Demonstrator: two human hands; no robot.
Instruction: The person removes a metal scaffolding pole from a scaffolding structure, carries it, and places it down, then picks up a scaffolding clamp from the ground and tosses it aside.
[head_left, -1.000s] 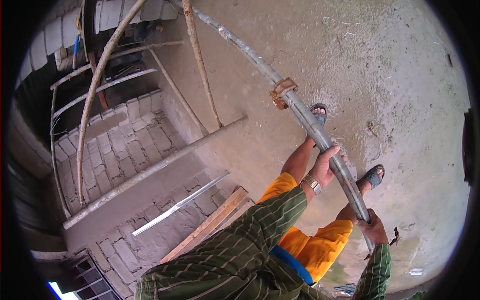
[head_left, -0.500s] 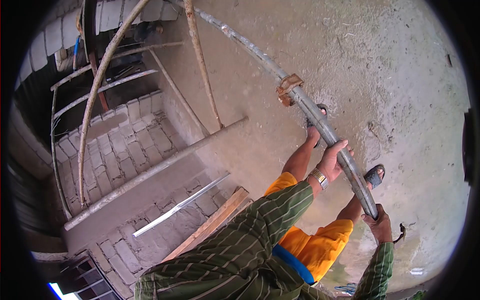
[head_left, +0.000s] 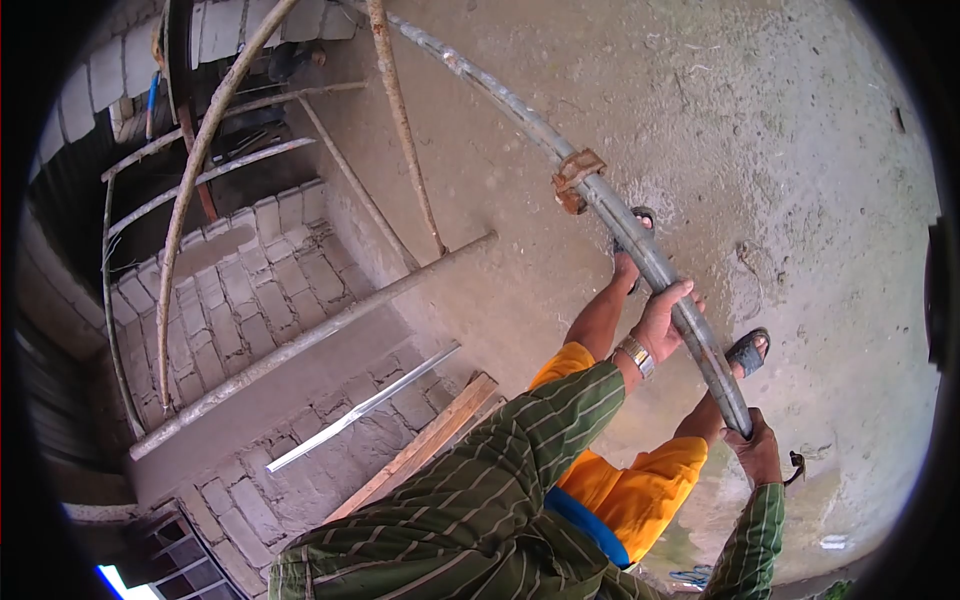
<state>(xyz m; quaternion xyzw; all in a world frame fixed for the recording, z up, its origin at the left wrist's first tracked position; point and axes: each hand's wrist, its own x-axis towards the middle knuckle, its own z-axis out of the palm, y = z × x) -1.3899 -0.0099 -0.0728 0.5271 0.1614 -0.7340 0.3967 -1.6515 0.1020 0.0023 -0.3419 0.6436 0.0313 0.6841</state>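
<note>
A long grey metal pipe (head_left: 530, 122) runs diagonally from the top of the view down to its lower right end. My left hand (head_left: 666, 322), with a metal wristwatch (head_left: 636, 356) on its wrist, is wrapped round the pipe above that end. At the end itself, my right hand (head_left: 757, 452) grips the pipe with fingers closed; a dark strap hangs by that wrist. A rusty clamp (head_left: 577, 180) sits round the pipe farther up from my left hand.
To the left stands a frame of rusty pipes (head_left: 320, 335) against a block wall (head_left: 235, 300). A silver metal strip (head_left: 365, 408) and a wooden plank (head_left: 420, 440) lie near my left sleeve. My sandalled feet (head_left: 748, 352) rest on the wet concrete floor (head_left: 800, 200).
Hardly anything differs. The strap by my right wrist has shifted slightly, while both hands keep their hold on the pipe.
</note>
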